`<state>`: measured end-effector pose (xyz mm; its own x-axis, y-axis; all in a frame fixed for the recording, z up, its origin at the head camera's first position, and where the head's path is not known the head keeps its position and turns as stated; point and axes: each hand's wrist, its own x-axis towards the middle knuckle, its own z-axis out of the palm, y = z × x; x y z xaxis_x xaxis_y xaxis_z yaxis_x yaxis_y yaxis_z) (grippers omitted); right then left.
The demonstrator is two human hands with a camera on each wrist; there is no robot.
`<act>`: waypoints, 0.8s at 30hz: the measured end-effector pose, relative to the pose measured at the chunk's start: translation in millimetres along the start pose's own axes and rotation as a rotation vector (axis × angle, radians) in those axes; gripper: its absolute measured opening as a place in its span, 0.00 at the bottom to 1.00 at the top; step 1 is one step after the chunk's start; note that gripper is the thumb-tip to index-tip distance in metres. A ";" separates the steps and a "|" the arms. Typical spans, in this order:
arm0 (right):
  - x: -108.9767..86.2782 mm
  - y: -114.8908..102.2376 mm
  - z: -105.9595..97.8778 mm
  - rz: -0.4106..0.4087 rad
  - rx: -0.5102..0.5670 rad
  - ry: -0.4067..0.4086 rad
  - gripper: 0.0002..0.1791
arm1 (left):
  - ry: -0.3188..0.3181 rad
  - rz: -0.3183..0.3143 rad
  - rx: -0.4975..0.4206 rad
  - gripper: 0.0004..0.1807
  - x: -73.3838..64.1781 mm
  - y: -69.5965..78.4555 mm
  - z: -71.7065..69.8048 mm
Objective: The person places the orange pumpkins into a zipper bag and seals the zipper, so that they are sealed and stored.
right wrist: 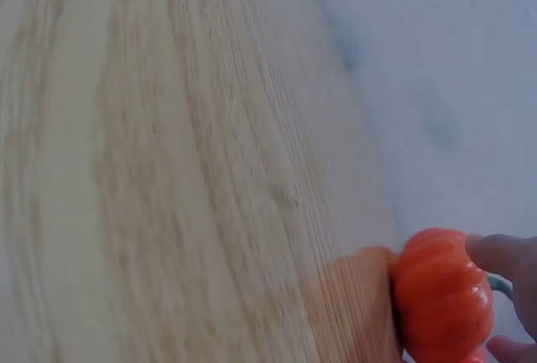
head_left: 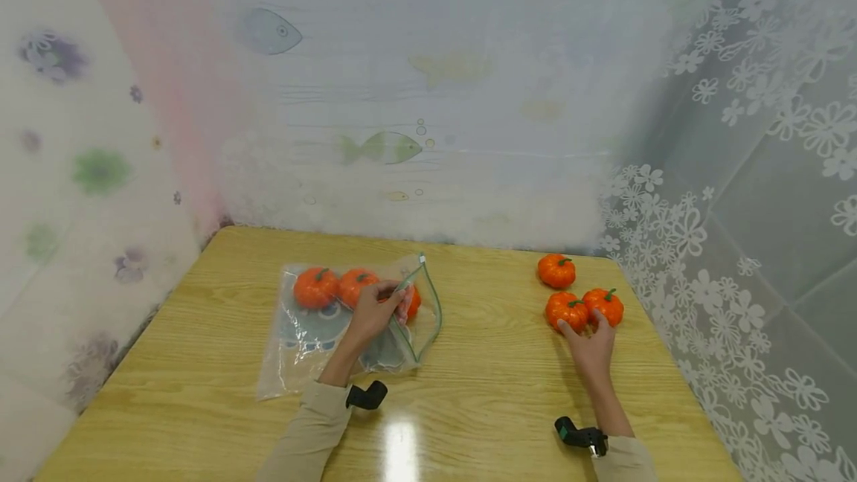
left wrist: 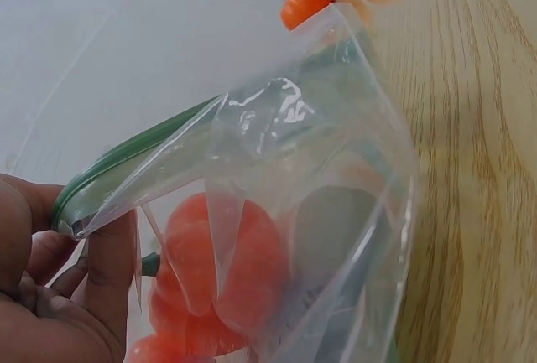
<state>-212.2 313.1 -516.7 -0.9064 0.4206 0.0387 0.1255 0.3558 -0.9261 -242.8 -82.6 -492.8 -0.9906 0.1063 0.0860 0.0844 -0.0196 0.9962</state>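
My left hand (head_left: 375, 312) pinches the opening of a clear zip bag (head_left: 294, 352) at its green seal; the left wrist view shows this edge between thumb and fingers. Inside the bag are small orange pumpkins (head_left: 317, 288) with green stems, one partly behind the hand. On the right, my right hand (head_left: 592, 348) reaches with thumb and fingers spread to a front pumpkin (head_left: 564, 309) and the pumpkin beside it (head_left: 605, 305). In the right wrist view a fingertip meets the side of a pumpkin (right wrist: 440, 296).
Another pumpkin (head_left: 556, 271) sits behind those two, near the table's back right corner. The wood-grain table (head_left: 482, 385) meets patterned curtains (head_left: 428, 95) at the back and sides. Black wrist cameras (head_left: 367, 396) are strapped to both forearms.
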 end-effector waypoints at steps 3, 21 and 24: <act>0.0 0.6 0.5 -0.005 0.010 -0.023 0.50 | -0.028 -0.010 -0.015 0.13 -0.6 0.7 -0.3; 7.1 2.7 11.5 0.017 -0.030 0.057 0.50 | -0.061 -0.024 -0.020 0.13 -1.7 -1.6 -1.1; 6.8 1.6 11.8 0.024 -0.020 0.065 0.49 | -0.056 -0.016 -0.014 0.13 -2.2 -2.1 -1.3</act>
<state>-222.9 306.7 -522.3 -0.8751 0.4822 0.0411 0.1556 0.3609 -0.9195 -241.0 -84.0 -495.1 -0.9842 0.1623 0.0707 0.0664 -0.0317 0.9973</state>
